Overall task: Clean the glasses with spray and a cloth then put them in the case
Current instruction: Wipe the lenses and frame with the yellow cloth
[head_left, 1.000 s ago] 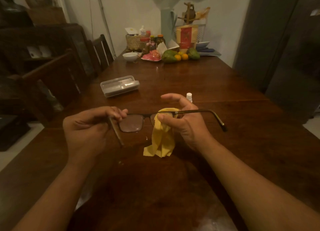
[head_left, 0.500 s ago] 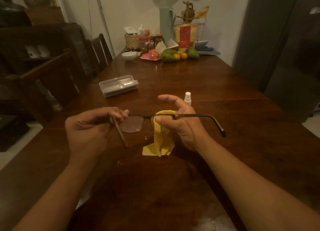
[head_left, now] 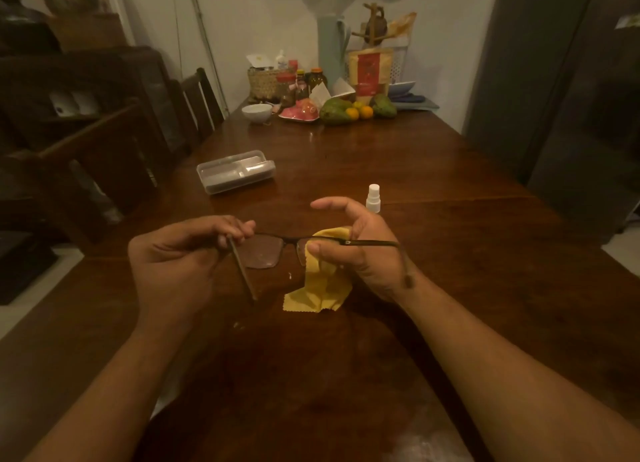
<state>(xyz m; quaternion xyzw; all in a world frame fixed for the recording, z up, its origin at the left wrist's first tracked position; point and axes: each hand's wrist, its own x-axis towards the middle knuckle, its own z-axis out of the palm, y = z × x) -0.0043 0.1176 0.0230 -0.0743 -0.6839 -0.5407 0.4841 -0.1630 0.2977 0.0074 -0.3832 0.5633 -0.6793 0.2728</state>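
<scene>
Two bare hands are held above a long dark wooden table (head_left: 433, 157) in a dim room, chairs (head_left: 201, 105) ranged along its left side. The glasses (head_left: 277, 250) are pinched at one hinge by the left hand (head_left: 180, 254), fingers closed; the right hand (head_left: 360, 250) presses a yellow cloth (head_left: 318, 288) onto the other lens, forefinger raised. Beyond stand a small spray bottle (head_left: 373, 198) and the clear case (head_left: 235, 171) — closed. Fruit and jars at the far end are blurred; the wiped lens is hidden.
</scene>
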